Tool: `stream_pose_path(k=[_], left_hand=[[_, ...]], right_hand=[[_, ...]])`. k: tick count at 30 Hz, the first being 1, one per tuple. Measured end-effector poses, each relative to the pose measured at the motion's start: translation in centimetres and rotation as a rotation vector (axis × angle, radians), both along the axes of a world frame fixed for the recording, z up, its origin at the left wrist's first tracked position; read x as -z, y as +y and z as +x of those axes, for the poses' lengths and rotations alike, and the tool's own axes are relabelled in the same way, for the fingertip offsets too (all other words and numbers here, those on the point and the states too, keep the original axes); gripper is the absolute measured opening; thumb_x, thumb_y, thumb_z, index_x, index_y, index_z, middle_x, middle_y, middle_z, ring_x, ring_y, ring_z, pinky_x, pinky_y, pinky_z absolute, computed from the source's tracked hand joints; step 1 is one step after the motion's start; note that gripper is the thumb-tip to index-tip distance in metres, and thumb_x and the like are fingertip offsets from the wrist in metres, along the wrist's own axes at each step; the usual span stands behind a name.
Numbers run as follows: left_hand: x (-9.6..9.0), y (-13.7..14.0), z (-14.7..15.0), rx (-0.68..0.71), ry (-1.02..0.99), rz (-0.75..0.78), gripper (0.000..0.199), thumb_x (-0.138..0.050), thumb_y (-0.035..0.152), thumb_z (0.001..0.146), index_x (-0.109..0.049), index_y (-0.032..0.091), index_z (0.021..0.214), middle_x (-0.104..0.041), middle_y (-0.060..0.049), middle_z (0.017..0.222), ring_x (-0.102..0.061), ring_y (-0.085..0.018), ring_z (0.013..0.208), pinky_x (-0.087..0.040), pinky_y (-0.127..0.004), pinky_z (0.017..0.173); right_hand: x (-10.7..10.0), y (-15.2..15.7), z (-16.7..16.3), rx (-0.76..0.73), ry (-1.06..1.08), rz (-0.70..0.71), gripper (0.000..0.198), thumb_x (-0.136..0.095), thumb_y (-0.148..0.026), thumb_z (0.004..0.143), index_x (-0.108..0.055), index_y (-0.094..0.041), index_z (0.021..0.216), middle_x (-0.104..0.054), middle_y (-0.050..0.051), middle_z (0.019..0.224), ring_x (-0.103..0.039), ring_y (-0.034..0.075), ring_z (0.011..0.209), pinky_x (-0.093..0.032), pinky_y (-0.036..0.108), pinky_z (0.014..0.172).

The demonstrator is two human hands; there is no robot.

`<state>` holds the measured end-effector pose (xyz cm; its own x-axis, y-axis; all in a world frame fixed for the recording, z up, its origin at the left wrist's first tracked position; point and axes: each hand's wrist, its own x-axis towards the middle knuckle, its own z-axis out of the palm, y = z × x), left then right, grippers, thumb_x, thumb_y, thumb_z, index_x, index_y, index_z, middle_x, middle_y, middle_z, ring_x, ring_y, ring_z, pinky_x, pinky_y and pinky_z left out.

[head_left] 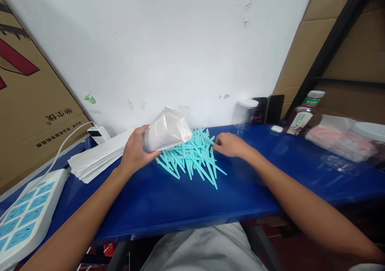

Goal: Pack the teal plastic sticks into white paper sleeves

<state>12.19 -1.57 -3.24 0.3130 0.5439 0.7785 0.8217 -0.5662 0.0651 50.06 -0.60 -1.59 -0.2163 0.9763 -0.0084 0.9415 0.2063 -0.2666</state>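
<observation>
My left hand (135, 148) is wrapped round a clear plastic bag (168, 129), held tilted above the table with its mouth towards the right. What lies inside the bag I cannot make out. Below and to the right of it spreads a loose pile of thin turquoise plastic sticks (192, 154). At the right side of this pile is my right hand (230, 143), its fingers curled inward at the sticks' ends. Whether a stick is between those fingertips is hidden.
White flat bags (98, 156) lie stacked at left, near a power strip (33, 212) and a white charger (99, 134). Along the right stand a clear jar (245, 114), phones (274, 109), a bottle (303, 112) and a pink-filled bag (339, 136). A wall (180, 54) backs the blue table (180, 202).
</observation>
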Motion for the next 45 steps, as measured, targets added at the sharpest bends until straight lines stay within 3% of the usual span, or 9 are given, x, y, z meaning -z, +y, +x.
stream_pose_path(k=[4, 10, 21, 26, 29, 33, 36, 39, 45], left_hand=[[-0.3, 0.2, 0.0, 0.011, 0.088, -0.029, 0.084, -0.084, 0.038, 0.078, -0.044, 0.024, 0.15, -0.063, -0.015, 0.141, -0.064, -0.038, 0.124, -0.054, -0.052, 0.103], [-0.4, 0.3, 0.2, -0.052, 0.138, -0.103, 0.084, -0.082, 0.044, 0.079, -0.046, 0.023, 0.152, -0.064, -0.014, 0.139, -0.063, -0.039, 0.12, -0.05, -0.053, 0.102], [-0.4, 0.1, 0.7, 0.02, 0.231, -0.113, 0.075, -0.078, 0.037, 0.083, -0.049, 0.023, 0.151, -0.066, -0.011, 0.12, -0.061, -0.034, 0.107, -0.05, -0.047, 0.094], [0.3, -0.4, 1.9, 0.104, 0.236, -0.09, 0.076, -0.079, 0.033, 0.083, -0.047, 0.024, 0.152, -0.066, -0.011, 0.124, -0.063, -0.034, 0.11, -0.051, -0.047, 0.095], [0.6, -0.9, 2.6, 0.152, 0.216, -0.054, 0.077, -0.078, 0.033, 0.084, -0.044, 0.025, 0.153, -0.067, -0.012, 0.129, -0.064, -0.034, 0.114, -0.053, -0.047, 0.097], [1.0, -1.1, 3.0, 0.103, 0.06, -0.079, 0.078, -0.08, 0.035, 0.08, -0.046, 0.025, 0.15, -0.065, -0.013, 0.138, -0.066, -0.035, 0.121, -0.054, -0.047, 0.101], [1.1, -0.5, 2.6, 0.042, -0.249, -0.128, 0.082, -0.083, 0.045, 0.079, -0.043, 0.024, 0.148, -0.064, -0.014, 0.138, -0.067, -0.035, 0.122, -0.056, -0.047, 0.101], [0.8, 0.5, 1.7, 0.029, -0.612, -0.186, 0.072, -0.072, 0.057, 0.09, -0.039, 0.023, 0.144, -0.066, -0.013, 0.128, -0.071, -0.03, 0.11, -0.06, -0.046, 0.092], [0.5, 1.7, -0.1, -0.068, -0.683, -0.187, 0.069, -0.073, 0.062, 0.089, -0.041, 0.024, 0.138, -0.066, -0.012, 0.123, -0.072, -0.029, 0.108, -0.06, -0.048, 0.092]], right_hand=[[-1.5, -0.1, 1.3, 0.093, 0.281, 0.291, 0.022, -0.058, -0.033, 0.101, -0.07, -0.018, 0.092, -0.075, 0.01, 0.082, -0.067, 0.021, 0.069, -0.043, 0.031, 0.065], [-2.7, -1.4, 0.6, -0.125, 0.836, 0.678, 0.037, -0.059, -0.055, 0.103, -0.07, -0.02, 0.099, -0.074, 0.008, 0.09, -0.064, 0.019, 0.07, -0.047, 0.03, 0.058], [-1.6, -2.5, -0.9, -0.471, 0.605, 0.765, 0.021, -0.06, -0.032, 0.107, -0.077, -0.02, 0.108, -0.066, 0.004, 0.086, -0.054, 0.015, 0.064, -0.047, 0.032, 0.064], [-0.9, -2.9, -2.6, -0.542, 0.6, 0.864, 0.02, -0.06, -0.03, 0.109, -0.076, -0.025, 0.118, -0.071, 0.006, 0.094, -0.061, 0.022, 0.089, -0.052, 0.039, 0.081], [-0.7, -3.4, -3.4, -0.577, 0.52, 0.881, 0.026, -0.06, -0.031, 0.108, -0.074, -0.03, 0.13, -0.077, 0.007, 0.118, -0.06, 0.028, 0.115, -0.052, 0.047, 0.097], [-1.7, -4.1, -3.2, -0.497, 0.561, 0.984, 0.038, -0.05, -0.036, 0.112, -0.063, -0.033, 0.147, -0.067, 0.008, 0.147, -0.055, 0.031, 0.136, -0.045, 0.055, 0.113], [-2.5, -3.9, -2.0, -0.301, 0.713, 1.12, 0.032, -0.046, -0.036, 0.112, -0.071, -0.03, 0.131, -0.072, 0.009, 0.13, -0.062, 0.03, 0.126, -0.047, 0.051, 0.109], [-2.5, -2.8, -0.8, -0.191, 0.692, 0.989, 0.029, -0.05, -0.037, 0.11, -0.075, -0.023, 0.105, -0.075, 0.009, 0.104, -0.067, 0.026, 0.1, -0.052, 0.04, 0.088], [-0.9, -1.4, -0.3, -0.242, 0.164, 0.213, 0.043, -0.065, -0.052, 0.1, -0.069, -0.019, 0.073, -0.071, 0.007, 0.072, -0.06, 0.02, 0.063, -0.037, 0.031, 0.062]])
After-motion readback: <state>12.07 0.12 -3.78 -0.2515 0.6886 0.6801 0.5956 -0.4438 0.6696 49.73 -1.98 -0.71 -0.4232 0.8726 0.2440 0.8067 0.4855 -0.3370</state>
